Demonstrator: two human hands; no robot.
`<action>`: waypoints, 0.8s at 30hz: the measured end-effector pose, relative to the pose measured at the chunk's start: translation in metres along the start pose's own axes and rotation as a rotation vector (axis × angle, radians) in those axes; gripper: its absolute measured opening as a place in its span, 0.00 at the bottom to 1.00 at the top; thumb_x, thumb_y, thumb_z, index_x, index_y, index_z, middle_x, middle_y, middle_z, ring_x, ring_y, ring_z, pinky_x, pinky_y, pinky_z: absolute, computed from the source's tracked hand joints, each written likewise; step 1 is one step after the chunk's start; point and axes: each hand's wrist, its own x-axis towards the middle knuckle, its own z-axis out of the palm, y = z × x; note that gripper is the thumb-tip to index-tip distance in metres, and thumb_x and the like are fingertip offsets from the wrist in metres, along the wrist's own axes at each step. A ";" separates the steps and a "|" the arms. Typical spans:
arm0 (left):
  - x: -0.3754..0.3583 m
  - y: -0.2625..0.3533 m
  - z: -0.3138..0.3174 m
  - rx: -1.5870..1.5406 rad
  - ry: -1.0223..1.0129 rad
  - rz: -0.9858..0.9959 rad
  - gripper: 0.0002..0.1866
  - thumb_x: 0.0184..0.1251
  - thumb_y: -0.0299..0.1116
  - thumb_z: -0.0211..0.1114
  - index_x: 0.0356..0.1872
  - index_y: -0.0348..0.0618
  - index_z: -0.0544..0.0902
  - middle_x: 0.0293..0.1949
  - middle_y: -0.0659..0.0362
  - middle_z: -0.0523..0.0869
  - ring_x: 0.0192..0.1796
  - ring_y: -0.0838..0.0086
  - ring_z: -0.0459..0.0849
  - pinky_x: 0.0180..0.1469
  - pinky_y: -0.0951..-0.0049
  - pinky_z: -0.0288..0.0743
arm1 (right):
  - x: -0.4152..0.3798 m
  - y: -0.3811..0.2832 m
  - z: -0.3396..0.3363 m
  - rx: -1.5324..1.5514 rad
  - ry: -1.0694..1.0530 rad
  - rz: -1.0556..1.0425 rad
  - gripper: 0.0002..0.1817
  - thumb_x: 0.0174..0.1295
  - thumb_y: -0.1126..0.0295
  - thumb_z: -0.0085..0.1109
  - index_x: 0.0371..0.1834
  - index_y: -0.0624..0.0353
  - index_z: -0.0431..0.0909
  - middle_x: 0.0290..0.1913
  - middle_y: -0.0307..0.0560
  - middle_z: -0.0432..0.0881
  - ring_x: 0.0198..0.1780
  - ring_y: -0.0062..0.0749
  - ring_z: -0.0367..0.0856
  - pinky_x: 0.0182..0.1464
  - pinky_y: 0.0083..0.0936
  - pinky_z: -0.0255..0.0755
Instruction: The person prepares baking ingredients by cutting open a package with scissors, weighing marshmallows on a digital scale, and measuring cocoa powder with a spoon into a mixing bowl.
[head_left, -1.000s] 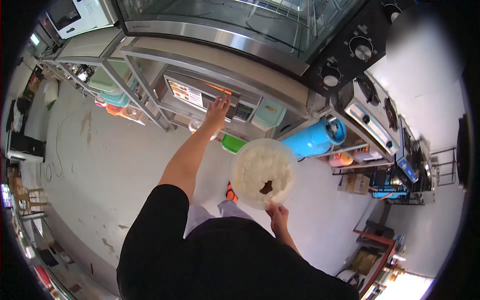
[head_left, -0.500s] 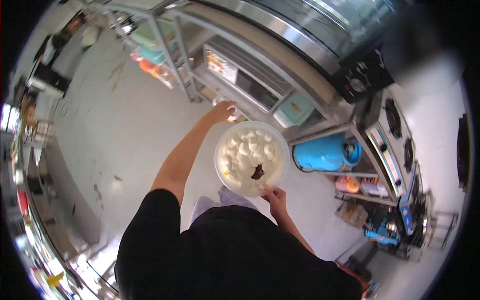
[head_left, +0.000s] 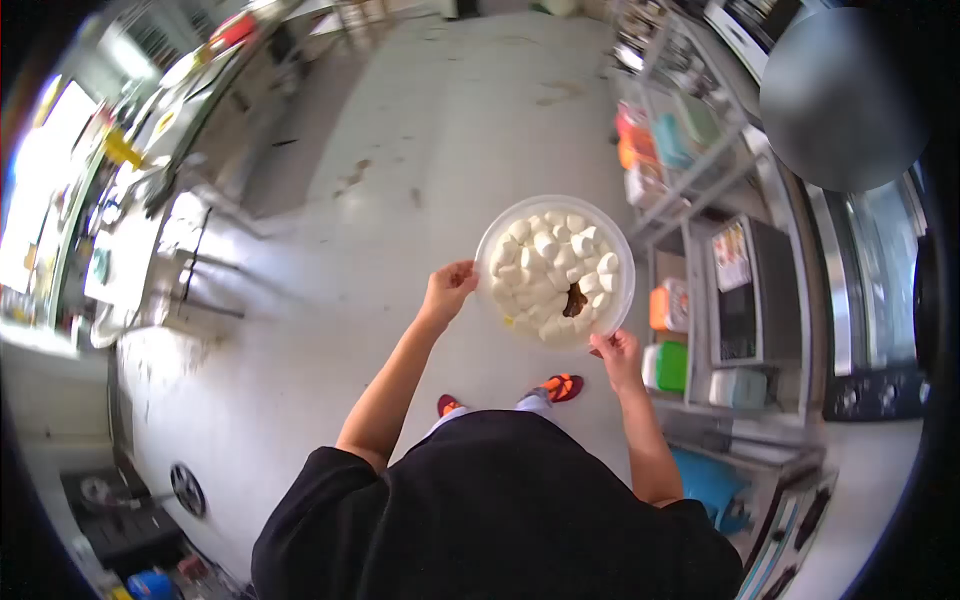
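Note:
A round, translucent whitish bowl (head_left: 624,262) is held out in front of me above the floor. White marshmallows (head_left: 540,250) fill it in a thick layer, with a dark brown patch (head_left: 575,301) showing through a gap near the front right. My left hand (head_left: 451,290) is closed on the bowl's left rim. At the front right, my right hand (head_left: 618,357) pinches the rim between thumb and fingers. What lies beneath the marshmallows is hidden.
On the right a metal rack (head_left: 690,200) holds tubs, a microwave-like appliance (head_left: 752,295) and a green-lidded container (head_left: 671,366). A blue gas cylinder (head_left: 708,485) stands at lower right. Counters (head_left: 215,90) run along the left, with a small table (head_left: 150,270) nearer.
My left hand, earlier off the bowl and stretched toward the shelves, now grips its left rim. My right hand still holds the bowl. The view has turned left, bringing the rack to my right.

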 end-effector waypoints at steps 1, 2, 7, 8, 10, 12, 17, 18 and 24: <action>-0.020 0.003 -0.040 0.026 0.096 -0.010 0.17 0.60 0.27 0.56 0.50 0.33 0.73 0.36 0.59 0.80 0.38 0.79 0.76 0.45 0.78 0.71 | 0.005 -0.005 0.038 -0.015 -0.062 -0.004 0.07 0.53 0.71 0.60 0.26 0.64 0.75 0.24 0.37 0.76 0.24 0.16 0.73 0.31 0.16 0.71; -0.048 -0.005 -0.075 0.041 0.200 -0.038 0.16 0.59 0.26 0.57 0.49 0.32 0.74 0.36 0.58 0.80 0.37 0.80 0.77 0.45 0.79 0.71 | 0.004 -0.006 0.075 0.005 -0.111 -0.002 0.07 0.53 0.71 0.60 0.26 0.63 0.74 0.23 0.36 0.75 0.24 0.16 0.72 0.31 0.17 0.72; -0.156 -0.001 -0.244 -0.014 0.572 0.019 0.14 0.58 0.25 0.58 0.46 0.32 0.75 0.36 0.59 0.81 0.39 0.79 0.77 0.46 0.79 0.70 | 0.005 -0.029 0.258 -0.094 -0.482 0.143 0.06 0.54 0.70 0.56 0.29 0.61 0.75 0.26 0.37 0.76 0.26 0.16 0.74 0.31 0.16 0.73; -0.186 0.000 -0.265 -0.055 0.640 0.033 0.14 0.58 0.25 0.57 0.46 0.32 0.75 0.36 0.59 0.81 0.39 0.78 0.77 0.46 0.78 0.70 | -0.001 -0.032 0.287 -0.173 -0.558 0.148 0.07 0.55 0.68 0.56 0.28 0.61 0.74 0.27 0.36 0.76 0.26 0.16 0.74 0.31 0.16 0.73; -0.238 -0.009 -0.309 -0.141 0.768 0.073 0.14 0.58 0.25 0.57 0.46 0.31 0.75 0.37 0.58 0.81 0.39 0.78 0.77 0.46 0.77 0.70 | -0.009 -0.029 0.353 -0.197 -0.716 0.145 0.07 0.55 0.68 0.56 0.28 0.61 0.74 0.26 0.37 0.76 0.25 0.16 0.74 0.31 0.16 0.74; -0.282 -0.022 -0.347 -0.212 0.884 0.109 0.14 0.59 0.27 0.56 0.46 0.31 0.75 0.38 0.58 0.81 0.40 0.78 0.77 0.46 0.76 0.70 | -0.018 -0.027 0.421 -0.229 -0.856 0.155 0.08 0.56 0.68 0.55 0.29 0.61 0.74 0.26 0.37 0.76 0.25 0.16 0.74 0.31 0.16 0.74; -0.330 -0.031 -0.440 -0.366 1.057 0.018 0.15 0.60 0.30 0.54 0.46 0.33 0.70 0.43 0.57 0.76 0.47 0.75 0.73 0.52 0.72 0.66 | -0.005 -0.041 0.587 -0.311 -1.081 0.300 0.09 0.58 0.68 0.54 0.29 0.63 0.73 0.24 0.38 0.75 0.25 0.15 0.74 0.28 0.14 0.74; -0.343 -0.040 -0.463 -0.431 1.091 -0.024 0.15 0.60 0.30 0.53 0.47 0.35 0.68 0.45 0.56 0.74 0.49 0.74 0.72 0.53 0.71 0.65 | -0.006 -0.034 0.623 -0.346 -1.122 0.279 0.08 0.58 0.68 0.54 0.29 0.63 0.74 0.25 0.38 0.76 0.25 0.16 0.74 0.28 0.14 0.74; -0.406 -0.035 -0.578 -0.668 1.330 -0.095 0.17 0.61 0.28 0.51 0.50 0.37 0.61 0.48 0.54 0.71 0.49 0.72 0.72 0.54 0.70 0.66 | -0.027 -0.028 0.854 -0.572 -1.419 -0.079 0.13 0.54 0.64 0.57 0.22 0.63 0.74 0.20 0.40 0.77 0.23 0.18 0.75 0.25 0.16 0.69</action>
